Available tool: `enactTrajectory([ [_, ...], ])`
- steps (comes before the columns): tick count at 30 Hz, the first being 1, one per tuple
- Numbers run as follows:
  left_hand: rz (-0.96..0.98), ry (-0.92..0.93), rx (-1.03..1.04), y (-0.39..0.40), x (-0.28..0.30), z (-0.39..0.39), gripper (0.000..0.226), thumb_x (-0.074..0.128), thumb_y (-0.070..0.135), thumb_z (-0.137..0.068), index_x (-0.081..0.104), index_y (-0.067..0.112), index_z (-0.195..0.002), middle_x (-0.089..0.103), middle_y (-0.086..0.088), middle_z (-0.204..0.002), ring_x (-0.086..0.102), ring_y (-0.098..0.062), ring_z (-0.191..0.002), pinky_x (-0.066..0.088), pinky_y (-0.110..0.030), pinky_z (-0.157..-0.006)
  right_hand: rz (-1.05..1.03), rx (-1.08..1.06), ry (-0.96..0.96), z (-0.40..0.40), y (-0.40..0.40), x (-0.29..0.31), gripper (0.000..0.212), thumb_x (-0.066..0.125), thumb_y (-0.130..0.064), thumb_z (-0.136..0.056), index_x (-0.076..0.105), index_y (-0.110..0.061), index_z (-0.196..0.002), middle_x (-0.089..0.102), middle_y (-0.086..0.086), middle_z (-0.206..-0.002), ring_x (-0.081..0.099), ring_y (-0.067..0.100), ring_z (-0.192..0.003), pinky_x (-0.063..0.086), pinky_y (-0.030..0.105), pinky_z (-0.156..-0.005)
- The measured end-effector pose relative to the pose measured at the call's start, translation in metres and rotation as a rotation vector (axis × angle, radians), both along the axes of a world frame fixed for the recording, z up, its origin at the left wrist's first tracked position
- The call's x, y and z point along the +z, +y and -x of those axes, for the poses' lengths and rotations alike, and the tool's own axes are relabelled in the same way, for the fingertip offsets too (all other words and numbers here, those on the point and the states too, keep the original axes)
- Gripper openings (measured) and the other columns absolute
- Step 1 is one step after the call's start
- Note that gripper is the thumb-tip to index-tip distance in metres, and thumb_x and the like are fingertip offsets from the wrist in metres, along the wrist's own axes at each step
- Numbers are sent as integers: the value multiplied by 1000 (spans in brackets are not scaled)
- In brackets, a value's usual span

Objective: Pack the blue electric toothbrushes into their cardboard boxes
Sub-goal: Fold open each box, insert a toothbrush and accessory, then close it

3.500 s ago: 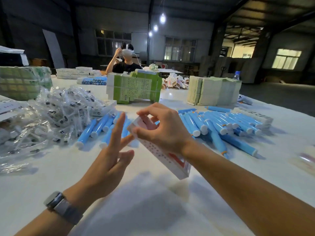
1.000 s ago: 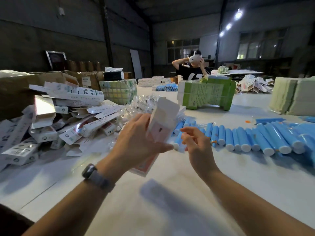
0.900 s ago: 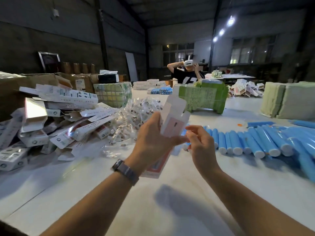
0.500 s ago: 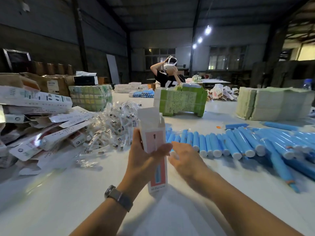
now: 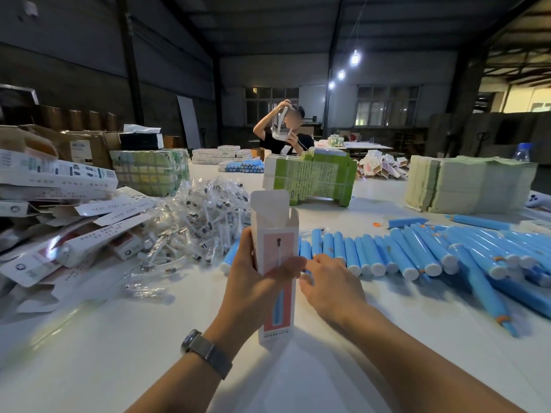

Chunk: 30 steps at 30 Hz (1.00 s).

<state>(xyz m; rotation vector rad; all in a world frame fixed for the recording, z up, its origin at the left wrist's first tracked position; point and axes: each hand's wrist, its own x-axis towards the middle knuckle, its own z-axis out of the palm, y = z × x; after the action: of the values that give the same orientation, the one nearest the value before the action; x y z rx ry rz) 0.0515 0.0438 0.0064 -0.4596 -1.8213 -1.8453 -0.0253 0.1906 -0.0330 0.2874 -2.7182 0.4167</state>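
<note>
Cardboard box (image 5: 275, 263) held upright, top flaps open, bottom end close over the desk (image 5: 119, 353); nothing visibly loaded inside. Left hand (image 5: 253, 290) wrapped round the box at mid-height, thumb across the printed front, remaining fingers behind. Right hand (image 5: 329, 286) just right of the box, fingers curled downward at the near ends of the blue toothbrushes (image 5: 372, 257); fingertips hidden behind the hand, so grasp on a handle cannot be told.

Toothbrush row laid across the desk directly beyond and to the right of the right-hand fingers, white end caps facing the wearer, more handles piled loosely further right. Heap of clear-bagged brush heads (image 5: 196, 222) beyond and left of the left-hand fingers; flattened and part-folded cartons (image 5: 74, 234) further left. Green bundle (image 5: 310, 180) and pale stacks (image 5: 465, 186) well beyond both hands. Second person seated at the far end.

Step in hand, judged: box erected and presented, handle being selected. Next move calls for one handle lifted clear of its neighbours, turned lengthwise to the open mouth, slid fully down, then flaps tucked. Risk: adjacent handles rolling when one is drawn out.
</note>
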Motion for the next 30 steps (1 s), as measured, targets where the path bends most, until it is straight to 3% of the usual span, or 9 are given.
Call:
enactTrajectory([
  [4,5,8,-1,0,-2,1,39,80,24,-68,55,41,-92,67,-2,-85,69,-36,-79,61,-41,-69,-14,-19,88,-2,0,5,21,52,-45,-95,61,-28,-102,58,-8,-108,53,18,-104,50,33,-78],
  [8,1,22,-16,0,-2,2,39,80,24,-69,55,43,-93,67,1,-85,69,-32,-77,59,-28,-64,-83,94,9,-5,0,1,31,45,-39,-100,57,-30,-127,47,-12,-141,46,21,-125,47,38,-93],
  [13,20,25,3,0,-4,2,41,79,28,-69,53,50,-90,66,3,-84,69,-29,-77,58,-26,-63,-49,54,96,-8,-4,9,24,54,-42,-96,69,-25,-104,59,-7,-102,54,16,-96,50,31,-77],
  [15,15,29,2,1,-4,3,41,80,27,-69,54,50,-90,67,3,-85,70,-28,-76,57,-25,-62,-35,60,84,-10,-6,12,19,57,-38,-95,62,-25,-108,60,-5,-106,54,18,-101,42,28,-74],
  [20,9,28,-10,-1,-4,2,40,80,28,-70,55,50,-91,68,3,-86,70,-28,-75,57,-27,-63,-40,-45,-102,-10,-3,20,37,52,-30,-94,47,-28,-130,51,0,-129,49,26,-118,44,36,-89],
  [23,11,15,-19,0,-3,1,38,79,28,-70,55,47,-92,68,0,-87,70,-31,-77,59,-31,-65,-72,-131,-224,-7,4,32,39,56,-29,-88,48,-27,-126,58,1,-117,56,25,-107,46,34,-83],
  [26,8,13,-37,-1,-3,1,36,77,27,-72,55,45,-94,68,0,-87,70,-31,-77,57,-28,-64,-111,-139,-328,-7,7,40,39,61,-32,-82,50,-27,-120,51,-1,-98,53,22,-92,46,32,-74],
  [30,-7,14,-90,-1,-1,-2,34,74,24,-76,57,47,-92,70,0,-86,72,-23,-73,56,-23,-64,-70,-115,-340,-6,7,35,42,60,-31,-81,50,-26,-122,52,-1,-98,49,21,-89,43,31,-69],
])
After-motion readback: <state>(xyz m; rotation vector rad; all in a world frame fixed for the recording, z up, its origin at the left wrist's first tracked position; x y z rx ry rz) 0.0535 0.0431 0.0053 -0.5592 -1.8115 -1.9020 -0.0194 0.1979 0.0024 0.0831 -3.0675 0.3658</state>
